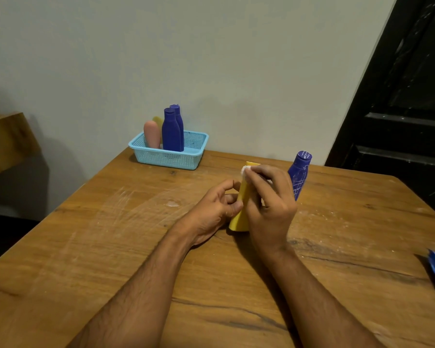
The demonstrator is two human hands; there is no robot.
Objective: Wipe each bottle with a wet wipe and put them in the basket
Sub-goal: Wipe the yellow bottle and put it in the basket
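The person is wiping the yellow bottle, which stands on the tabletop in front of the basket. The left hand pinches its side to hold it steady. The right hand holds the wipe against its top.

Next, this bottle likely goes in the basket. The blue bottle near it still waits for a wipe.

The basket holds two blue bottles, a pink one and a yellow one.

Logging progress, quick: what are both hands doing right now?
Left hand: holds the yellow bottle.
Right hand: presses a white wet wipe against that bottle.
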